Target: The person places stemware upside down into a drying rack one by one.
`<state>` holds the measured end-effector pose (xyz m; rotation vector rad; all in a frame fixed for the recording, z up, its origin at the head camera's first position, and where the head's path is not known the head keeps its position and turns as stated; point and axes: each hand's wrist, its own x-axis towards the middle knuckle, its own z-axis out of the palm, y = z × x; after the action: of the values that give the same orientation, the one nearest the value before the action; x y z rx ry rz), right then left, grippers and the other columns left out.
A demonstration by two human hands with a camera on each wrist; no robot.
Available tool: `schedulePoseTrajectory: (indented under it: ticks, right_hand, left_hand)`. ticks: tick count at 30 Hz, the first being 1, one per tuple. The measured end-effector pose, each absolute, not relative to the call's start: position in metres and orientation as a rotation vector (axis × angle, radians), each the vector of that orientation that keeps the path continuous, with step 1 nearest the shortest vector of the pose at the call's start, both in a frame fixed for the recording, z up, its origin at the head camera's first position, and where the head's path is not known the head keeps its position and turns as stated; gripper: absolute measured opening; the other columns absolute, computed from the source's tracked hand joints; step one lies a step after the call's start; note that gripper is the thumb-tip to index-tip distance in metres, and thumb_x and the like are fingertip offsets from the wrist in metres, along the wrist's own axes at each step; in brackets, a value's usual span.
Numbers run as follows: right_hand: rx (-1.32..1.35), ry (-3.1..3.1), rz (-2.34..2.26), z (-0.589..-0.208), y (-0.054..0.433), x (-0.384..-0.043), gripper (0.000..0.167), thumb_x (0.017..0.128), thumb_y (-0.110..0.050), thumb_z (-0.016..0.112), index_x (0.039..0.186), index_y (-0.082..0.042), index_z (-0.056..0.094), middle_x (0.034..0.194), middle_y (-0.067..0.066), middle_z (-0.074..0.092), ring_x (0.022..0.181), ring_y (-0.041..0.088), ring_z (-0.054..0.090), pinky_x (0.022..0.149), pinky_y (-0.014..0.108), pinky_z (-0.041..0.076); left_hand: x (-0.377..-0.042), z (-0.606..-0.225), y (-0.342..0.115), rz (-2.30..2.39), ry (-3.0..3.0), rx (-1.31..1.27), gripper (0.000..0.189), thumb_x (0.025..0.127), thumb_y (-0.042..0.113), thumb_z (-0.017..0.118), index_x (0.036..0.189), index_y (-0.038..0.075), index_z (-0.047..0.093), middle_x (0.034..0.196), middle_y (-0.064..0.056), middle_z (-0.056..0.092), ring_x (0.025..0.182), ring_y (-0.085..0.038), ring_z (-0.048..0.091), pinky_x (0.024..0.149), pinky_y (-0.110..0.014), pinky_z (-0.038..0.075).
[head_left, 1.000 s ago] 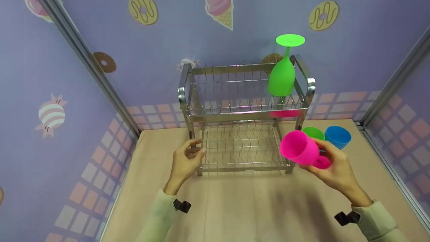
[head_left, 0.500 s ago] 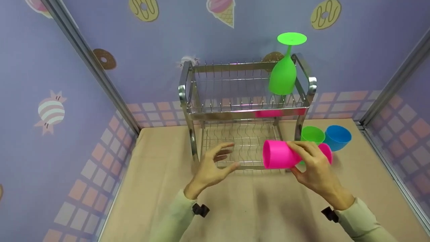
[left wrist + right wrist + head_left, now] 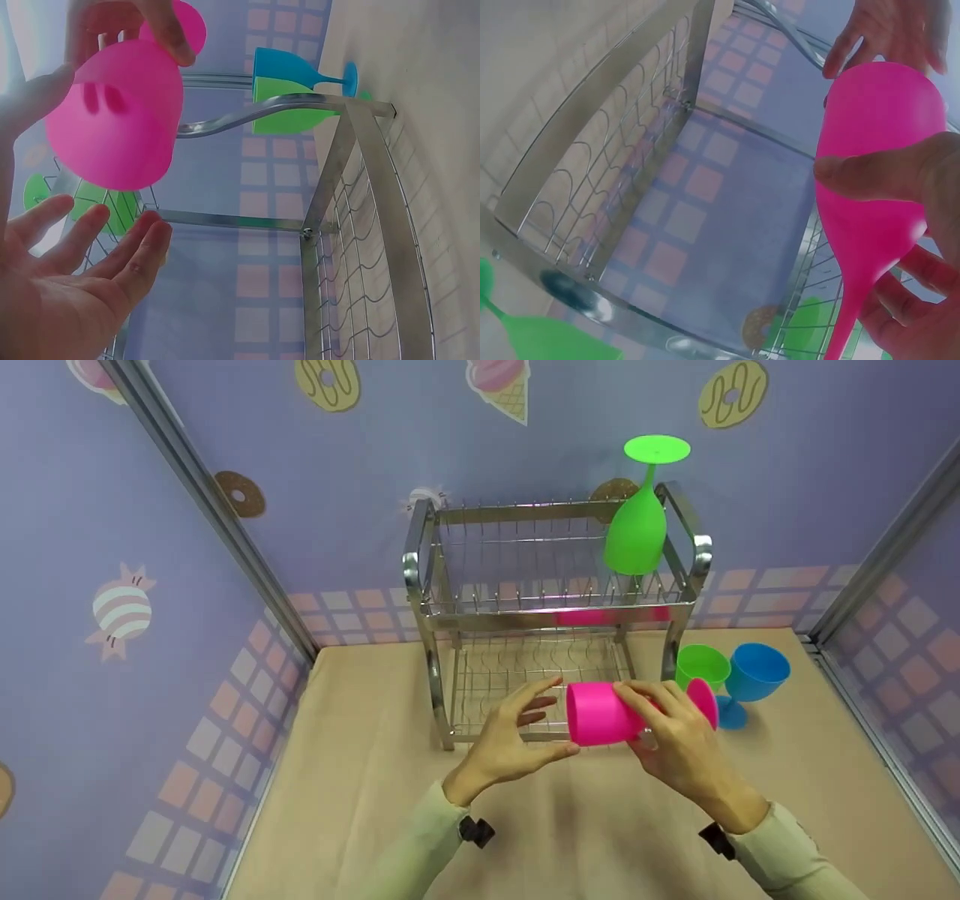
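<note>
A pink plastic goblet (image 3: 600, 715) lies sideways in the air before the rack, its mouth facing left. My right hand (image 3: 679, 742) grips it around the lower bowl, thumb on one side and fingers on the other in the right wrist view. Its round foot sticks out beyond the hand to the right. My left hand (image 3: 504, 741) is spread at the mouth, with thumb and fingers apart and the thumb tip right by the rim. From the left wrist view, the goblet's bowl (image 3: 124, 127) shows between the left thumb and fingers.
A two-tier metal dish rack (image 3: 495, 620) stands against the back wall. On its upper tier, at the right, a green goblet (image 3: 636, 536) is upside down. Beside the rack, a green goblet (image 3: 702, 664) and a blue goblet (image 3: 757, 673) stand upright on the table.
The right hand has moved left with the pink goblet, turning it until its mouth faces left. My left hand has moved right from the rack's left post to the goblet's mouth, fingers spreading.
</note>
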<state>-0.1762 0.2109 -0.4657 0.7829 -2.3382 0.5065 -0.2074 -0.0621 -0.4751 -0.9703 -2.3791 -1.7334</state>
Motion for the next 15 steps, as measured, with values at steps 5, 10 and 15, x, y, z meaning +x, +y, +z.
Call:
schedulePoseTrajectory:
  ticks: [5, 10, 15]
  right_hand:
    - [0.800, -2.339, 0.513, -0.4644, 0.2063, -0.1764, 0.099, 0.053, 0.001, 0.105, 0.143, -0.006, 0.065, 0.130, 0.019, 0.068, 0.116, 0.039, 0.064, 0.086, 0.052, 0.067]
    - [0.809, -2.342, 0.505, -0.4639, 0.2047, -0.1764, 0.100, 0.053, 0.000, 0.106, 0.144, -0.006, 0.065, 0.131, 0.019, 0.068, 0.117, 0.040, 0.064, 0.087, 0.052, 0.067]
    - [0.817, -2.347, 0.502, -0.4631, 0.2048, -0.1765, 0.101, 0.055, 0.000, 0.105, 0.147, -0.007, 0.063, 0.134, 0.020, 0.067, 0.118, 0.041, 0.064, 0.087, 0.052, 0.067]
  left_hand:
    - [-0.2084, -0.4753, -0.0580, -1.743, -2.356, -1.002, 0.088, 0.082, 0.027, 0.095, 0.158, 0.019, 0.051, 0.154, -0.004, 0.059, 0.132, -0.024, 0.067, 0.105, -0.035, 0.059]
    - [-0.2087, -0.4755, -0.0570, -1.784, -2.333, -1.002, 0.084, 0.083, 0.024, 0.095, 0.156, 0.018, 0.053, 0.150, -0.004, 0.060, 0.131, -0.023, 0.068, 0.103, -0.037, 0.061]
    - [-0.2079, -0.4759, -0.0563, -1.832, -2.290, -0.997, 0.081, 0.083, 0.020, 0.094, 0.154, 0.020, 0.055, 0.147, -0.005, 0.061, 0.130, -0.025, 0.068, 0.101, -0.039, 0.062]
